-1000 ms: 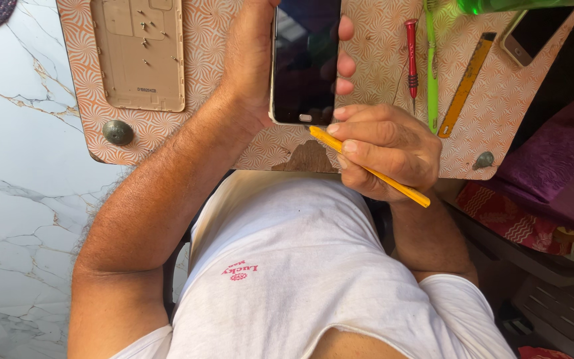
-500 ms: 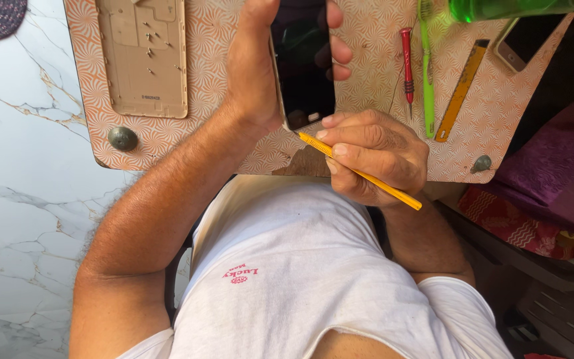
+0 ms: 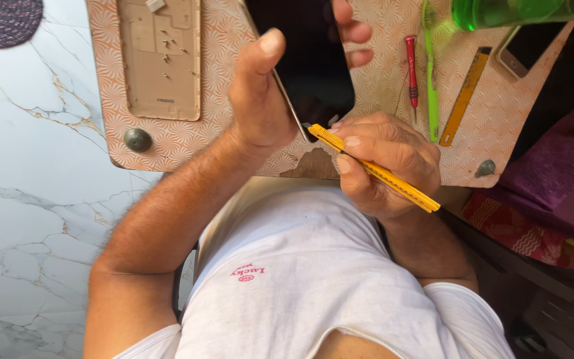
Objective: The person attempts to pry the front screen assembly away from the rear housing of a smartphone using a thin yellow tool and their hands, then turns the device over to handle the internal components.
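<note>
One desk (image 3: pixel 187 143), orange-and-cream fan-pattern top, two round grey knobs near its front edge, sitting over white marble floor (image 3: pixel 28 219).

One gold phone back cover (image 3: pixel 159 58), flat rectangle, lying inside-up on the desk's left part, well apart from both hands.

One phone (image 3: pixel 310 63), dark glossy screen, thin metal edge, lower corner rounded. Held tilted above the desk middle. Left hand (image 3: pixel 260 100) wrapped around it: thumb up along the left edge, fingertips curled over the right edge.

Right hand (image 3: pixel 383 163) closed around one yellow cutter (image 3: pixel 373 169), long thin ribbed body, held pencil-style. Its tip sits at the phone's lower corner, touching or just about; can't tell if it's into the seam.

Tools lying on the desk right of the phone, roughly parallel, counted:
- one green toothbrush (image 3: pixel 431 73)
- one yellow ruler (image 3: pixel 465 96), slanted
- one red screwdriver (image 3: pixel 411 66), small

One green translucent bottle (image 3: pixel 519 11) along the top edge, only partly in frame.

One second phone (image 3: pixel 523 50), gold rim, dark screen, at the desk's far right corner.

Purple cloth (image 3: pixel 553 169) over red patterned fabric beside the desk on the right.
</note>
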